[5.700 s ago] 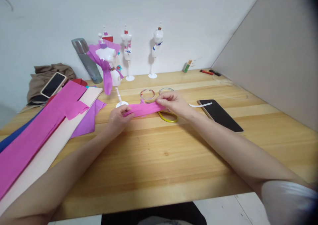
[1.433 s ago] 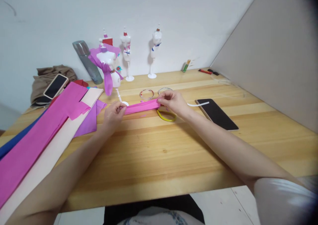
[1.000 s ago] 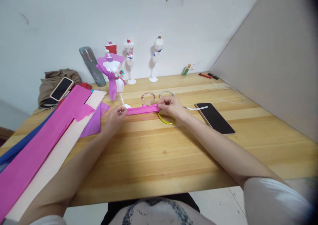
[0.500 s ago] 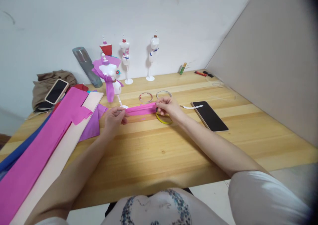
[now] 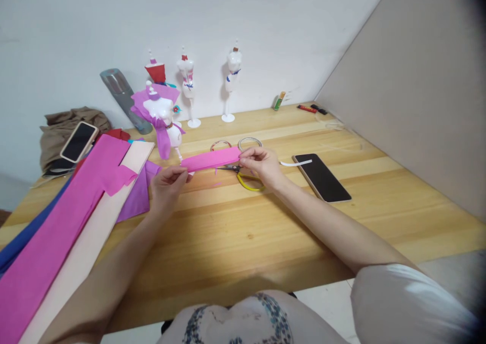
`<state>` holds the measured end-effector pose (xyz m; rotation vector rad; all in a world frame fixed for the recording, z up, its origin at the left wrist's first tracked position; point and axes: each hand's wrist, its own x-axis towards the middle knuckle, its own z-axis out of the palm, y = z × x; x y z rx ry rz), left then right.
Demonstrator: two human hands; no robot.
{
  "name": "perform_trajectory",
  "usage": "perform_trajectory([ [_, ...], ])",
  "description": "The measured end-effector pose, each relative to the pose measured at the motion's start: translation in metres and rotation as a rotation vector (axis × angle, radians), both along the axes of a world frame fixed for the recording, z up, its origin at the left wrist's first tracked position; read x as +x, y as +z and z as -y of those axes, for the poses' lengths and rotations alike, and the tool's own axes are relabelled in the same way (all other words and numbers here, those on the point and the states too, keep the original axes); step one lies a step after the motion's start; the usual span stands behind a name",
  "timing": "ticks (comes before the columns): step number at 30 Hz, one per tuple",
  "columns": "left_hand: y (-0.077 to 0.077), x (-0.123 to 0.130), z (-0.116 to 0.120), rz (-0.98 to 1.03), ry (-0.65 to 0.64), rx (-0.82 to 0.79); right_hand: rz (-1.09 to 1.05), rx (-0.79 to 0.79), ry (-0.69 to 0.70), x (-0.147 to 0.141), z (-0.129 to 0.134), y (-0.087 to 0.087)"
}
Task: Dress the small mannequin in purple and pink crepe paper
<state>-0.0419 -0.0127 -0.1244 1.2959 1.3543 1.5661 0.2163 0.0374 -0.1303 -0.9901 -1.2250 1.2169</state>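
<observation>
A pink crepe paper strip (image 5: 211, 158) is stretched out above the table between my two hands. My left hand (image 5: 169, 183) pinches its left end, and my right hand (image 5: 261, 165) pinches the right end. Below the strip and partly behind my right hand lie scissors with yellow handles (image 5: 250, 183); their dark blades point left. Small pink scraps (image 5: 216, 184) rest on the wood near the blades. Just behind the strip, a small white mannequin (image 5: 161, 112) wears purple crepe paper.
Sheets of pink crepe paper (image 5: 64, 227) and cream paper (image 5: 81, 263) run along the left. Several mannequins, one a white figure (image 5: 234, 75), stand by the wall. Tape rolls (image 5: 249, 142), a black phone (image 5: 322, 178), a white strip (image 5: 296, 163) and a glue stick (image 5: 279, 101) lie about.
The strip now looks flatter and wider, tilted up toward the right. My left hand has moved slightly left and down, and the scissors' blades show more. The view has shifted a little.
</observation>
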Motion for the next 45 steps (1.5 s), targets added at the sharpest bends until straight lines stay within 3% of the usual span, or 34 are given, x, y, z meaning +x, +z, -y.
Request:
perform_trajectory([
  [12, -0.007, 0.001, 0.003, 0.041, -0.035, 0.067, 0.037, 0.062, -0.034, 0.002, -0.001, -0.005],
  [24, -0.014, -0.005, -0.003, -0.306, 0.045, 0.165, 0.107, 0.149, -0.031, 0.002, 0.001, -0.01],
  [33, -0.022, -0.009, -0.005, -0.336, 0.052, 0.104, 0.251, 0.247, -0.062, 0.0, 0.002, -0.007],
  [36, -0.021, -0.006, -0.003, -0.295, 0.056, 0.028, 0.232, 0.205, -0.073, -0.002, 0.003, -0.007],
  [45, -0.015, 0.005, -0.002, 0.07, 0.038, -0.104, 0.004, -0.151, 0.055, -0.005, 0.005, -0.009],
])
